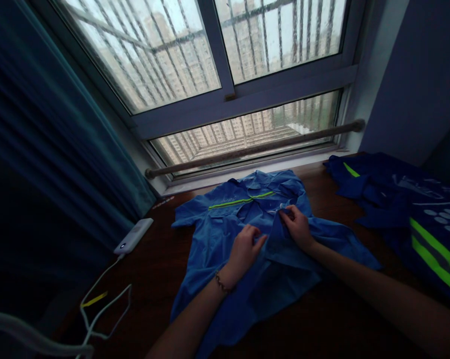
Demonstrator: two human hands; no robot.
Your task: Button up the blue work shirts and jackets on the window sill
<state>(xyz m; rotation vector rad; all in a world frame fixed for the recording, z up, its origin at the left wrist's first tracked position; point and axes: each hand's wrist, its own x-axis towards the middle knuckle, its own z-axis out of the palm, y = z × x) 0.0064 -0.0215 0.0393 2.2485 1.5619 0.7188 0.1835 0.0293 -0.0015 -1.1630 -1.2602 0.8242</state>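
A blue short-sleeved work shirt (217, 244) with a thin yellow-green stripe across the chest lies spread on the dark wooden surface, its collar toward the window. My right hand (298, 227) pinches the edge of the shirt's front and lifts that part into a raised fold. A small whitish spot shows beside those fingertips; I cannot make out what it is. Just left of the fold, my left hand (244, 248) is over the shirt front, fingers bent and thumb apart, with nothing seen between them. A dark braided bracelet circles the left wrist.
Darker blue garments (392, 199) with yellow-green bands lie at the right. To the left are a white power bank (134, 236), its white cable (97, 279) and a yellow strip (95, 299). Behind stand a barred window, a horizontal rail (254, 149) and a blue curtain (71, 114).
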